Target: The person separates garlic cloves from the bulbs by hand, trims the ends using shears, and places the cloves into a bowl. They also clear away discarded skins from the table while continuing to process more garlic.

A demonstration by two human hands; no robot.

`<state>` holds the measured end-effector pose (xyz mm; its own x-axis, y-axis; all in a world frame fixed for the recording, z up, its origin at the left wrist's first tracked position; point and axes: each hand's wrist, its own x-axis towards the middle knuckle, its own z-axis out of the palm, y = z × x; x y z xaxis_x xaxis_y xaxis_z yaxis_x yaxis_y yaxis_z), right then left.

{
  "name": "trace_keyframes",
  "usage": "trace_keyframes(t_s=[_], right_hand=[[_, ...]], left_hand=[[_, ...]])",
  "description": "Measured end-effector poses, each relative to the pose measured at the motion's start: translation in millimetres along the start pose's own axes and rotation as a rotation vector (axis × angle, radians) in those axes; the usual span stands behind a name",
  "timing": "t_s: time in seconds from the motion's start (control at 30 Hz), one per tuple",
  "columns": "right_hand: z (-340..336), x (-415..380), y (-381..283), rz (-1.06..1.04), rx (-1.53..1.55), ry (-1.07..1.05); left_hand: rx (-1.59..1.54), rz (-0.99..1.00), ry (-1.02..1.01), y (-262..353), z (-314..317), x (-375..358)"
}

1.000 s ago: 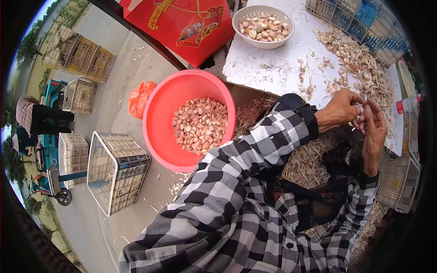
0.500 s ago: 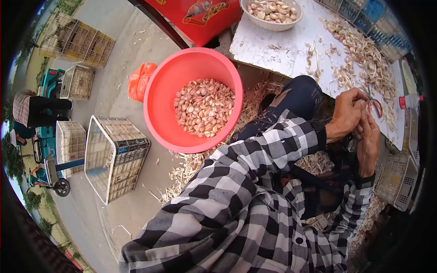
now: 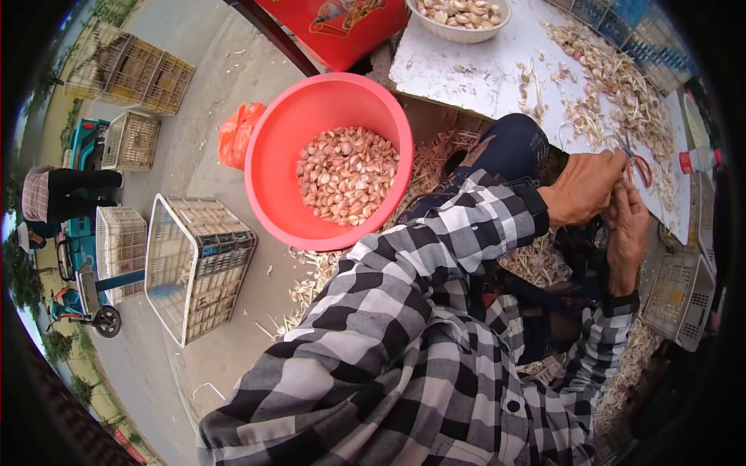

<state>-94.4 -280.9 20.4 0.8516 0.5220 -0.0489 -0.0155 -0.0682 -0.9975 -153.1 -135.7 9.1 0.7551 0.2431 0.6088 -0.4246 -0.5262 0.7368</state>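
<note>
My left hand (image 3: 583,189), in a black-and-white checked sleeve, is closed at the near edge of the white tabletop (image 3: 451,81). Just beside it is my right hand (image 3: 628,231), its fingers bent and pinched together, almost touching the left fingertips. Whatever the fingers hold is too small or hidden to make out. Red-handled scissors (image 3: 642,169) lie on the tabletop just past my fingertips. A heap of garlic cloves and dry stalks (image 3: 622,93) spreads over the table beyond. To the left, a large pink basin (image 3: 272,198) holds many loose garlic cloves (image 3: 348,175).
A white bowl (image 3: 462,33) of cloves sits at the table's far side. A red-capped bottle (image 3: 699,161) is at the right. Plastic crates (image 3: 225,264) and an orange bag (image 3: 239,136) stand on the ground. Garlic scraps (image 3: 311,291) surround me. Another person (image 3: 66,193) bends near a teal vehicle.
My left hand has turned, its back now more toward me, and its fingers have drawn slightly away from the right hand's. The view has shifted a little; basin and table appear higher.
</note>
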Motion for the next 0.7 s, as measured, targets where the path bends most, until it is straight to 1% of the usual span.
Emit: trace_keyframes(t_s=[0.13,0.2,0.23,0.3,0.33,0.4,0.5,0.53,0.6,0.63,0.67,0.7], right_hand=[[7,-9,-4,0.033,0.000,0.021],[9,-13,-8,0.096,0.091,-0.040],[9,-14,-7,0.094,0.089,-0.032],[10,-17,-3,0.068,0.145,-0.024],[9,-17,-2,0.069,0.147,-0.023],[5,-17,2,0.099,0.150,-0.060],[-1,-16,10,0.109,0.143,-0.100],[0,-16,9,0.107,0.153,-0.108],[1,-19,4,0.178,0.147,-0.083],[-2,-17,8,0.180,0.153,-0.103],[0,-18,10,0.174,0.161,-0.110],[1,-19,13,0.166,0.157,-0.098]], left_hand=[[0.027,-0.057,-0.022,5,-1,-5],[-0.022,-0.071,-0.007,7,-1,-7],[-0.028,-0.066,-0.012,9,-2,-7],[-0.093,-0.223,-0.071,13,-2,-7],[-0.093,-0.223,-0.073,12,0,-7],[-0.224,-0.379,-0.065,10,6,-8],[-0.286,-0.378,-0.086,7,8,-12],[-0.272,-0.379,-0.086,4,9,-12],[-0.275,-0.386,-0.123,-1,13,-12],[-0.234,-0.342,-0.126,-6,16,-12],[-0.223,-0.339,-0.125,-9,17,-14],[-0.287,-0.378,-0.140,-7,15,-14]])
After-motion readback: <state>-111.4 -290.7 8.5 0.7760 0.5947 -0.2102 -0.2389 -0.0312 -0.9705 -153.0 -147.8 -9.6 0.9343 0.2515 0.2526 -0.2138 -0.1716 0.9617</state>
